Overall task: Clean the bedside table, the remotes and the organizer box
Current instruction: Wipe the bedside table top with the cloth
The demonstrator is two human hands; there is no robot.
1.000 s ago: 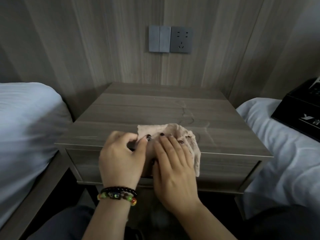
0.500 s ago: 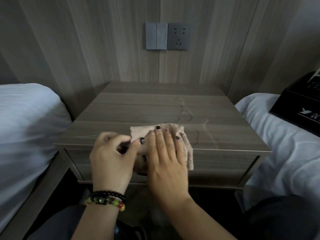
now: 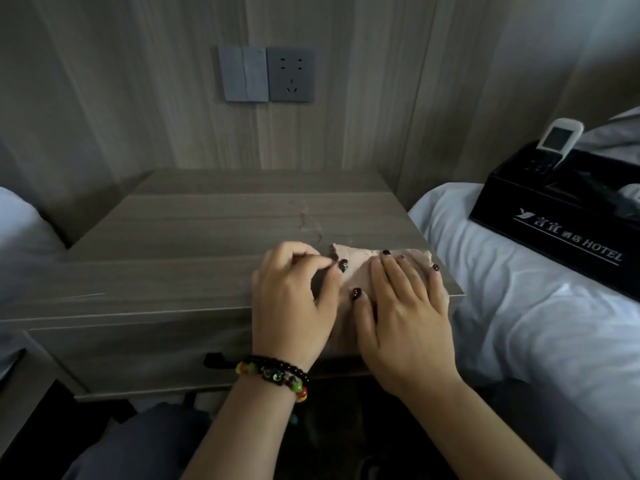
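Black organizer box holding a remote rests on bedding.

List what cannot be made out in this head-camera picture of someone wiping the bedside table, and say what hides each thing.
- Cloth: its middle lies under the left hand and right hand.
- Organizer box: its right end is cut off by the frame edge.
- White remote: its lower part is sunk in the box, and its buttons are too small to read.
- Any second remote: only dark shapes show inside the box.
- Bedside table: its base is cut off by the person's knees.
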